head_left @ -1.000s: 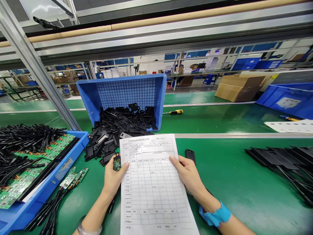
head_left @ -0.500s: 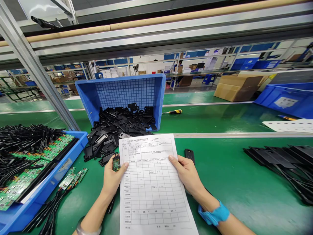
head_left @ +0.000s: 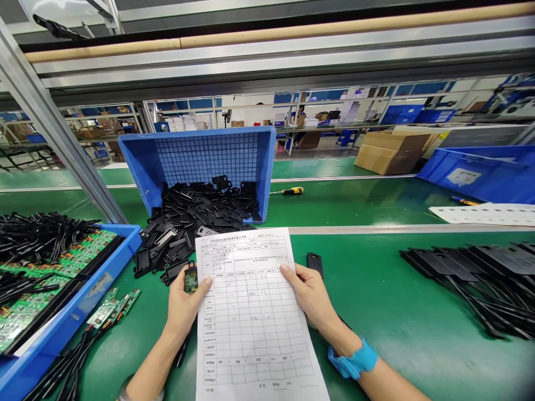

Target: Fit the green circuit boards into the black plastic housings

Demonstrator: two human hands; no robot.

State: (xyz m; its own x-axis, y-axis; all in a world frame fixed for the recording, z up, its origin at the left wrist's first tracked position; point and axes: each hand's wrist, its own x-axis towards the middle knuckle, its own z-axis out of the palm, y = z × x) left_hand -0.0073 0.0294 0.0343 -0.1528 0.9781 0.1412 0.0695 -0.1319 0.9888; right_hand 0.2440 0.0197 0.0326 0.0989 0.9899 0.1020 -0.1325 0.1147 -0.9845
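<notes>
At the far left of the frame a blue tray sits on the green counter, filled with green circuit boards and black cables — too many to count. Just right of it, a few loose boards lie on the counter with more cables running down to the lower left corner.

Left of centre, the left hand grips two things at once: its thumb presses on the left edge of a paper form, and its fingers are closed around one small circuit board with a display, held upright just beside the sheet's edge. The form is a single white sheet printed as a table with handwritten entries; the writing is too small to read. It fills the lower centre of the frame, tilted toward the camera.

Above it, one blue crate is tipped on its side, a heap of black plastic housings spilling out onto the counter.

The right hand holds the sheet's right edge, thumb on top and the other fingers hidden underneath; a blue wrist strap circles the wrist. One black housing lies just beyond that hand. One yellow-handled screwdriver lies farther back — and at the right edge, a row of black parts with cables.
</notes>
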